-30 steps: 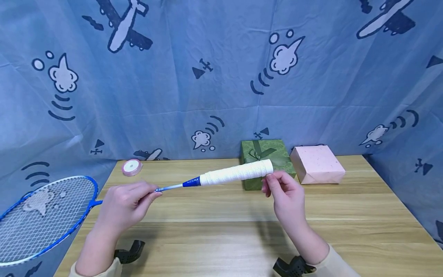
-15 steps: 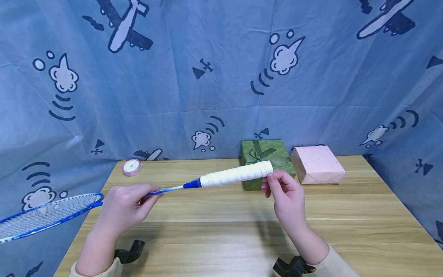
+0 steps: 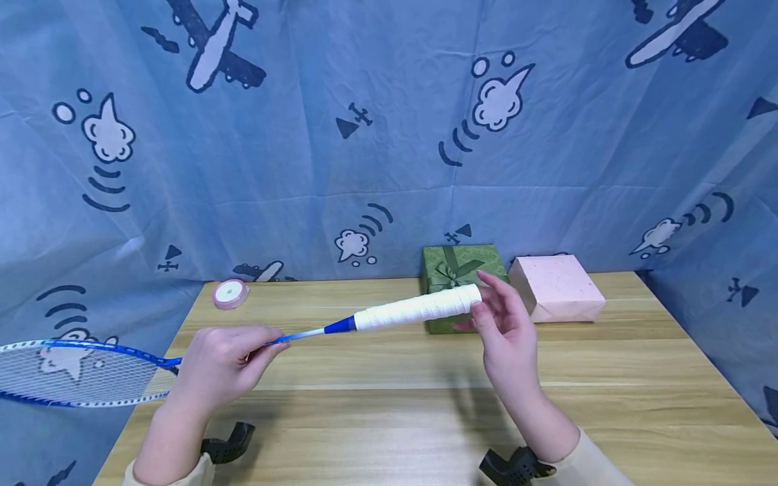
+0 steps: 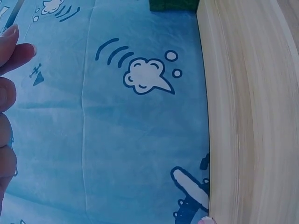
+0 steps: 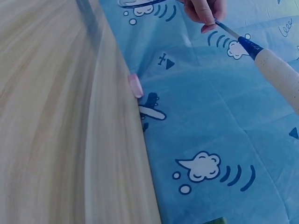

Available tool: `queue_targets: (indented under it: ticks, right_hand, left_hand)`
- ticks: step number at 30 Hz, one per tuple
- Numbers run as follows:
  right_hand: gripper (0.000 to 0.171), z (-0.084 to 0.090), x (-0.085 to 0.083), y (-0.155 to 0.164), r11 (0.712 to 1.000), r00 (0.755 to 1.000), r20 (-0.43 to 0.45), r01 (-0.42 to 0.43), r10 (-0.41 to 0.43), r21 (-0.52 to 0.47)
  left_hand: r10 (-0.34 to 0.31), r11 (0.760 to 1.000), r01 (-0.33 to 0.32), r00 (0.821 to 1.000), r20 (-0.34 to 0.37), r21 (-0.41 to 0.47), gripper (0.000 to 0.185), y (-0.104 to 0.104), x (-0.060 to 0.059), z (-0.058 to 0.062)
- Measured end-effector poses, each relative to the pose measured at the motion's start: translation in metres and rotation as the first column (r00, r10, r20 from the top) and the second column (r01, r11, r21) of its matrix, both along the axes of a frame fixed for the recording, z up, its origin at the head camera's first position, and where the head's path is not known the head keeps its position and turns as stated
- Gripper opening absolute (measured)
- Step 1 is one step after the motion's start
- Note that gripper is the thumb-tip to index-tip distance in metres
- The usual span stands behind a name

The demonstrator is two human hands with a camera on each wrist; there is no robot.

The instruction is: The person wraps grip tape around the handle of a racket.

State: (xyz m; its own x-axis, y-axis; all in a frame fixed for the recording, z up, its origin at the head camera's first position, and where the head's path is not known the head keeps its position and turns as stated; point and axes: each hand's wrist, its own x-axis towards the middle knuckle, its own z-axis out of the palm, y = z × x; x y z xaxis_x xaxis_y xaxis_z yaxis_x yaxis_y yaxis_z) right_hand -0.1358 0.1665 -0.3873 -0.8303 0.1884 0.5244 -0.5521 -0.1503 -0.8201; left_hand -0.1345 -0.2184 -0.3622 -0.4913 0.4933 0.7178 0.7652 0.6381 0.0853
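A blue badminton racket, its handle (image 3: pixel 419 308) wrapped in white grip tape, is held above the table. My left hand (image 3: pixel 221 361) pinches its thin shaft between thumb and fingers. The strung head (image 3: pixel 91 371) reaches out to the left, seen at a slant. At the butt end, my right hand (image 3: pixel 507 337) has its fingers spread, with the thumb against the end and the index finger raised. In the right wrist view the white handle (image 5: pixel 280 77) crosses the upper right. Only fingertips of my left hand (image 4: pixel 7 93) show in the left wrist view.
On the wooden table (image 3: pixel 365 418), a green gift box (image 3: pixel 464 260) with a ribbon bow stands behind the handle. Beside it is a pink wrapped box (image 3: pixel 559 290). A pink ribbon roll (image 3: pixel 230 293) lies at the back left. A blue printed curtain (image 3: pixel 389 155) hangs behind.
The racket has turned about its shaft, so the head's slant differs. My right fingers have spread from their pinch at the butt end. My left hand has stayed on the shaft.
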Motion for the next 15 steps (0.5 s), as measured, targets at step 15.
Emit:
queue_targets:
  ticks: [15]
  right_hand:
    - [0.023,-0.0028,0.0028,-0.0050,0.999,0.995,-0.091,0.041,-0.040,0.020]
  left_hand:
    - [-0.023,1.000,0.024,0.999,0.043,-0.015,0.036,0.0052,0.0009,-0.0004]
